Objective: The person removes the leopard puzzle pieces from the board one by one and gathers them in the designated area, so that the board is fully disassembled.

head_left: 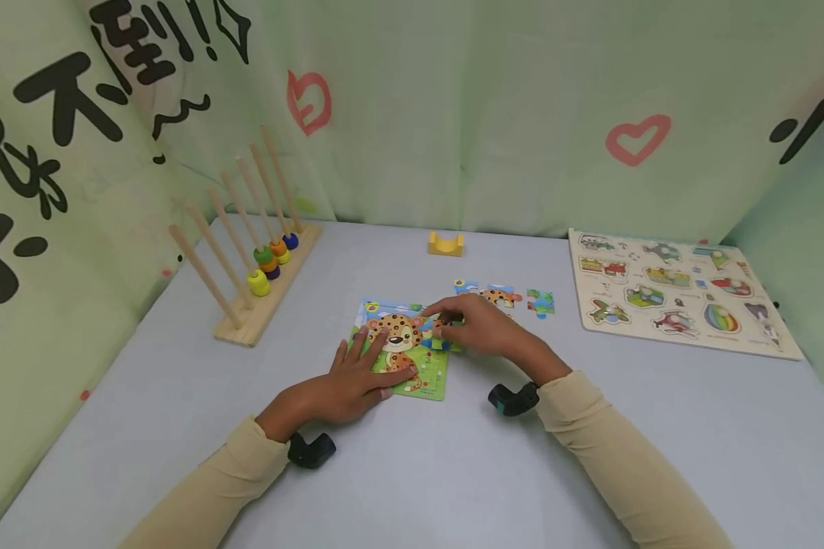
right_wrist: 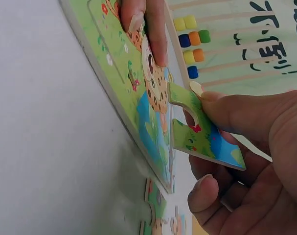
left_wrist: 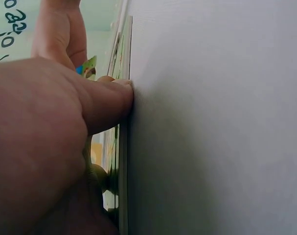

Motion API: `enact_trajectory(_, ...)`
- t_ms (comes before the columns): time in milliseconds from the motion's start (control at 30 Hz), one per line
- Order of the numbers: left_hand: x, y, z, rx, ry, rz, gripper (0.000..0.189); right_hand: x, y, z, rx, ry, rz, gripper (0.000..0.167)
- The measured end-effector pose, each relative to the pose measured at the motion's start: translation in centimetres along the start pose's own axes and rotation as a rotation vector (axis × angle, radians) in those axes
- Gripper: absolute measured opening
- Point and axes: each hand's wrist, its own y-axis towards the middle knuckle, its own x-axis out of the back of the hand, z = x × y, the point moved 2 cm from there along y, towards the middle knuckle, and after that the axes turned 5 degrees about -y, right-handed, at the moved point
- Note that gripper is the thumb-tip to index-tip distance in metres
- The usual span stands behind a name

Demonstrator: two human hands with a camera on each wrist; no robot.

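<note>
A leopard jigsaw board with a green border lies flat on the table before me. My left hand rests on it with fingers spread over the leopard picture, and in the left wrist view the thumb lies at the board's edge. Between thumb and fingers, my right hand pinches a green and blue puzzle piece. That piece is tilted over the board's right side, by the leopard's head. Just beyond the right hand lie loose leopard pieces and a blue-green piece.
At the left stands a wooden peg rack with several coloured beads low on its pegs. A yellow arched block sits at the back. To the right lies a large picture puzzle board. A printed green curtain hangs behind the table.
</note>
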Motion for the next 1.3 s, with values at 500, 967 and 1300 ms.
enact_trajectory(500,-0.2,0.5,0.0,-0.003,-0.009,-0.009,0.046,2.9,-3.9,-3.4,-0.048,0.086,-0.095,0.023)
enact_trajectory(967,-0.2,0.2,0.1,0.011,-0.01,-0.011,0.046,4.4,-6.0,-5.6,-0.137,-0.01,-0.127,0.026)
enact_trajectory(1300,-0.1,0.0,0.1,0.004,-0.021,-0.008,0.046,6.2,-7.9,-7.5,-0.241,-0.036,-0.144,0.024)
